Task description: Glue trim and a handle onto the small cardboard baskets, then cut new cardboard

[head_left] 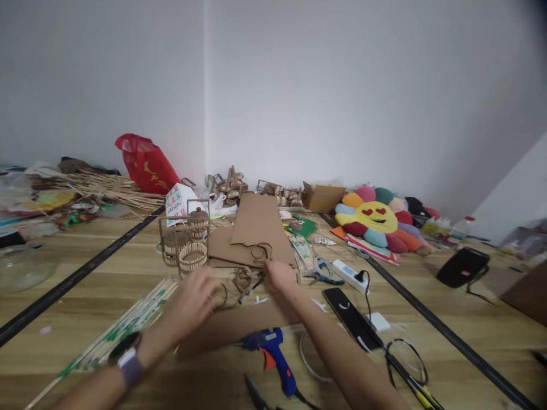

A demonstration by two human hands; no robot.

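Observation:
My left hand [197,302], a watch on its wrist, reaches forward over the wooden floor with its fingers spread, blurred by motion, just short of a curled cardboard strip [241,280]. My right hand [280,274] lies at the near edge of the brown cardboard sheets [256,228], fingers curled onto the edge by a cardboard ring [261,250]. A blue glue gun [273,353] lies below, between my forearms.
Small woven bamboo baskets on a frame [188,242] stand to the left of the cardboard. Bamboo sticks in packets [123,327] lie at the left. A phone [352,316], a white power strip [350,275], pliers [322,270], cables and a flower cushion [376,219] are at the right.

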